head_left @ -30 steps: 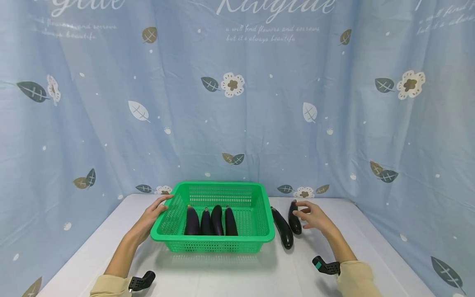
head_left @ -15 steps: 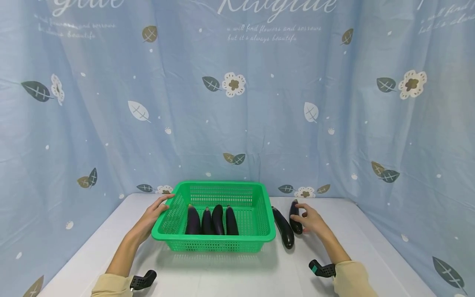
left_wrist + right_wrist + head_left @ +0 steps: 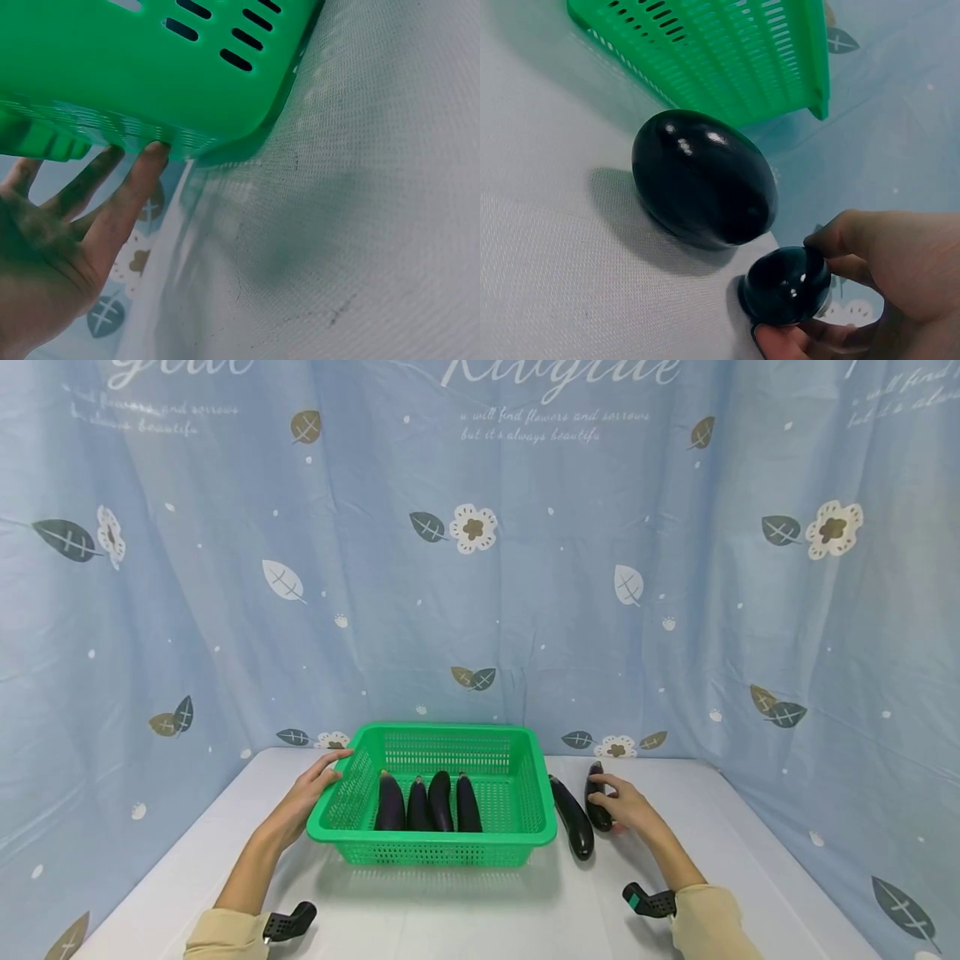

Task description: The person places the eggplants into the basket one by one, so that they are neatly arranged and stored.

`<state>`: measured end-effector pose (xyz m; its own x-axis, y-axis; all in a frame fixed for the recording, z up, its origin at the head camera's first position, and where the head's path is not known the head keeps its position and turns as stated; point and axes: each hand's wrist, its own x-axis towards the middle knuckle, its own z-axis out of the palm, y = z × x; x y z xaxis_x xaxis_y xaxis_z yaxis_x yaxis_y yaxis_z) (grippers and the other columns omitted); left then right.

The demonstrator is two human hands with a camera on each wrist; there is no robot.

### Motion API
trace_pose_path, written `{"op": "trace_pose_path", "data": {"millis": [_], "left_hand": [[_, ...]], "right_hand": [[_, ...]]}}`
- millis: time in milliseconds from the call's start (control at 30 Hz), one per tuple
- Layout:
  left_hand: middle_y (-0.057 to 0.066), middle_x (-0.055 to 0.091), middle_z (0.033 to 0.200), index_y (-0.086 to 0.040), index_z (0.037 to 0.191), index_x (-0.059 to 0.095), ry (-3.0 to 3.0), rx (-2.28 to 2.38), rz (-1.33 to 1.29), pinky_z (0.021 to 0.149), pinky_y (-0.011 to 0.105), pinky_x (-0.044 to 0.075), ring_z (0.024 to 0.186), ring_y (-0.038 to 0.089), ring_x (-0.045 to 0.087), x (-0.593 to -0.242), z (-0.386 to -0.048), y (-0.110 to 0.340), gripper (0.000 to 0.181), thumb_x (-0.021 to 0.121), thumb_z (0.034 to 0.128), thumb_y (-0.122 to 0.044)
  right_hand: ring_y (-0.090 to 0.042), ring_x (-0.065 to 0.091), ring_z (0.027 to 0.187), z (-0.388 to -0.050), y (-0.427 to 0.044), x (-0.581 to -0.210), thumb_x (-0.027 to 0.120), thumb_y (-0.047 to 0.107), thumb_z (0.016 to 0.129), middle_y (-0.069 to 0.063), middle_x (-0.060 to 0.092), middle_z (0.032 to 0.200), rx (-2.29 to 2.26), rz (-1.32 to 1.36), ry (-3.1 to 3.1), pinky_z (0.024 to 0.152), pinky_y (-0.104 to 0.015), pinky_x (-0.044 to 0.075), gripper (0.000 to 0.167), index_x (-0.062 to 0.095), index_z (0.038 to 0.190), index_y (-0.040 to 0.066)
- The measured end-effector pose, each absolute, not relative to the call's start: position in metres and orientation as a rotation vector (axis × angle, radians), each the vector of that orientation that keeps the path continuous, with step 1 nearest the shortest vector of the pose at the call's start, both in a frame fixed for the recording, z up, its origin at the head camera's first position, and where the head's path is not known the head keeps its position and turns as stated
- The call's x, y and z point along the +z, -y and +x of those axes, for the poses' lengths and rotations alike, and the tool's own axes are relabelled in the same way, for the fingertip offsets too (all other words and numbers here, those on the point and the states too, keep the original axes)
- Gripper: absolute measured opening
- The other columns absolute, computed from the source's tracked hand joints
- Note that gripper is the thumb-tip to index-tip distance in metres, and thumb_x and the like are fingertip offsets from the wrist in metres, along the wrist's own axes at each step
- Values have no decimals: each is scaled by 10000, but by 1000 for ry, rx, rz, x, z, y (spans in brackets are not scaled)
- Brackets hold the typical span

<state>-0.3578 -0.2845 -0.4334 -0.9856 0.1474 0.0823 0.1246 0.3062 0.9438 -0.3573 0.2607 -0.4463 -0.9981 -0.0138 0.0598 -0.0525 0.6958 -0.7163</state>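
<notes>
Four-sided and green, a plastic basket [image 3: 431,838] stands on the table with several dark eggplants [image 3: 389,806] lying in it. My left hand [image 3: 303,798] touches its left side near the rim; in the left wrist view, extended fingers [image 3: 139,184] lie against the outer wall. To the right of the basket, my right hand [image 3: 628,803] pinches the farther-right eggplant [image 3: 597,815], which lies on the table. In the right wrist view, thumb and fingers are on both sides of this eggplant [image 3: 784,289]. A second loose eggplant [image 3: 574,827] lies between it and the basket.
A white cloth covers the table [image 3: 450,918]. Behind and at both sides hangs a blue curtain [image 3: 555,635] with leaf and flower prints. Black devices [image 3: 291,922] are worn at both wrists, below the beige sleeves.
My right hand has moved slightly left, and its fingers have closed in around the farther-right eggplant. The left hand stays at the basket, and the eggplants inside lie as before.
</notes>
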Motion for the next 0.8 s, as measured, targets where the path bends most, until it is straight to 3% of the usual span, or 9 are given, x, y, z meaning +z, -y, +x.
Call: {"op": "trace_pose_path", "data": {"millis": [200,433,567,800], "left_hand": [[154,127,1630,-239,1540,297,-2517,1820,275,870,305,492,1222,261,484,-432,-357,285,475,353,1071,-293],[149,114,1637,-240,1539,295,-2517,1818,283,893,302,472,1316,347,415,-433,-357,284,479,359,1069,-301],[153,129,1632,-242,1540,295,-2519,1819,268,887,305,474,1314,347,417,-433,-357,284,480,361,1069,-310],[161,178,1611,-247,1539,295,-2514,1820,243,854,308,496,1181,232,503,-432,-356,283,484,369,1064,-305]], "right_hand": [[-305,651,902,-358,-261,-446,554,203,977,-379,512,1329,1215,46,2855,534,-348,537,432,535,1388,72],[-289,656,874,-357,-262,-446,561,198,969,-382,522,1312,1212,51,2858,537,-352,536,430,542,1377,63],[-322,662,906,-357,-262,-445,583,206,961,-375,516,1327,1213,43,2859,542,-354,546,431,554,1368,68],[-463,610,1113,-358,-264,-445,659,223,930,-344,507,1360,1149,81,2848,695,-371,566,427,595,1324,72]]}}
